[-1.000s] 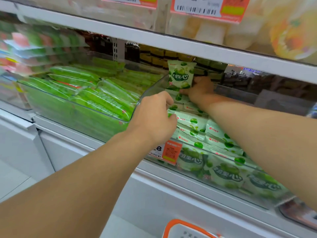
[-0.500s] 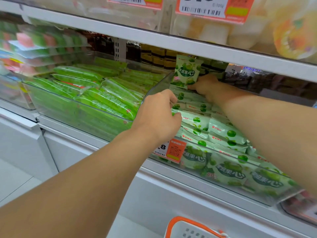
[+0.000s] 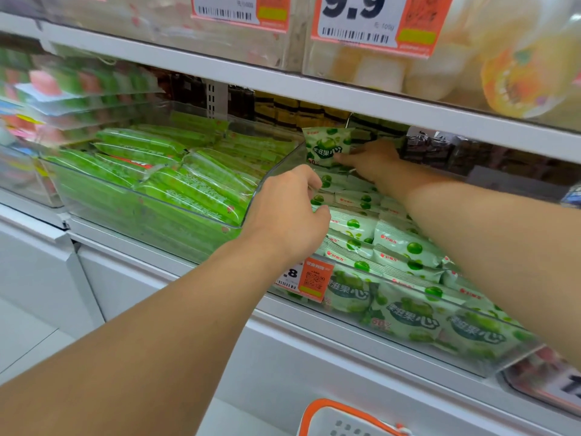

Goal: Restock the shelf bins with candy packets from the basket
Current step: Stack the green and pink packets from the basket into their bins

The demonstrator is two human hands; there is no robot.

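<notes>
A clear shelf bin (image 3: 393, 280) holds several pale green candy packets (image 3: 405, 245) with green fruit printed on them. Far back in that bin, my right hand (image 3: 371, 158) pinches one upright green candy packet (image 3: 327, 146) by its lower right edge. My left hand (image 3: 290, 212) is at the bin's left side, its fingers curled onto the packets lying there; the fingertips are hidden. Only the orange-and-white rim of the basket (image 3: 339, 418) shows, at the bottom edge.
A second clear bin (image 3: 151, 201) to the left is full of long bright green packets. The white shelf above (image 3: 283, 77) hangs low over both bins and carries price tags (image 3: 374, 23). Dark packets (image 3: 440, 149) sit behind the right hand. A small price label (image 3: 308, 278) hangs on the bin front.
My right hand and its upright packet have shifted slightly deeper and to the right in the bin. My left hand has stayed on the packets at the bin's left side.
</notes>
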